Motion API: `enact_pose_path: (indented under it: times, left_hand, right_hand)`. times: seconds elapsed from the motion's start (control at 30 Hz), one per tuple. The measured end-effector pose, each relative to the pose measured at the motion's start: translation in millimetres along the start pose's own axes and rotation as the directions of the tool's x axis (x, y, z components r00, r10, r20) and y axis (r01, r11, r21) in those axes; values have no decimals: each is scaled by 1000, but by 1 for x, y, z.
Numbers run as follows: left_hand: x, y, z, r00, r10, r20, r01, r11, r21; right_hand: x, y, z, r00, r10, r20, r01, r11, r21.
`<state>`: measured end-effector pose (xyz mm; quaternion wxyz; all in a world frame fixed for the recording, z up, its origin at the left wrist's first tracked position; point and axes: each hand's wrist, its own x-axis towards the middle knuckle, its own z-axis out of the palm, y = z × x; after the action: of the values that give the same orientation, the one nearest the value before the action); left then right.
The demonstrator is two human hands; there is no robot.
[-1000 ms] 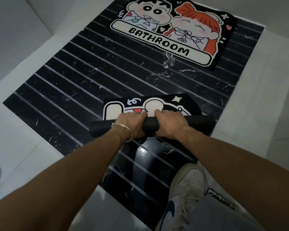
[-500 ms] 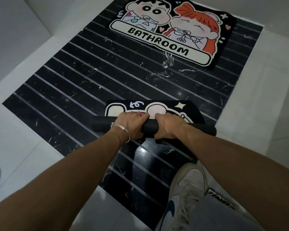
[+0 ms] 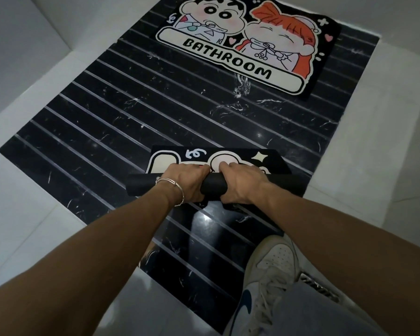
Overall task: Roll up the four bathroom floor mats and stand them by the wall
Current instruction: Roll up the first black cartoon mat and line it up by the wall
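— What do we have nearest us?
— One white shoe (image 3: 274, 265) at our five o'clock, with a pale denim leg (image 3: 320, 316) over its heel. One drain grate (image 3: 319, 287) sits just beside it toward three o'clock. The shoe's toe is at the edge of the dark striped floor (image 3: 121, 112).
— And our hands?
— Both are out ahead at twelve. Our left hand (image 3: 189, 180) and right hand (image 3: 240, 184) sit side by side, near each other but apart, knuckles up. One bracelet (image 3: 174, 190) circles the left wrist.
— What are we holding?
— The near mat (image 3: 214, 187). Each hand has its fingers curled round the rolled part, a black tube lying across us from nine to three o'clock. We grip it about the middle, so the roll sticks out past the left hand toward nine and past the right hand toward three.
— Is it all rolled?
— No. A flat strip of it lies on the floor just past our knuckles at twelve, printed side up and joined to the roll.
— How many mats do we count?
— Two in view. The far mat (image 3: 247, 44) lies flat at one o'clock, well apart from the roll. It shows two cartoon figures and the word BATHROOM.
— And around them?
— Pale tiles (image 3: 374, 146) border the dark floor at three and nine, and a wall (image 3: 22, 44) rises at ten o'clock.
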<state>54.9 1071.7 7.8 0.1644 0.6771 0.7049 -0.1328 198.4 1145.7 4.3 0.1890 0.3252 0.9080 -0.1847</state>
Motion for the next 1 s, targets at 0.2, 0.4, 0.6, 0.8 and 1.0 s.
enact_pose_path:
  times: [0.2,0.4,0.6,0.8,1.0]
  left_hand:
    - [-3,0,0,999,5,-35,-5,1000,-6]
    - [1,4,-5,995,54,-81,-43,990,136]
    - [3,3,-10,998,-34,60,38,996,-79]
    - [3,6,-10,996,68,-51,-62,993,99]
    - [10,5,-33,999,-33,11,33,999,-26]
  right_hand:
    - [2,0,-6,997,42,64,-46,997,61]
    - [-5,4,-11,984,103,147,-129,976,178]
    - [-1,1,2,997,25,-69,-24,1000,17]
    - [-4,9,-14,983,64,174,-110,957,268]
    - [-2,15,-16,990,-27,-139,34,998,47]
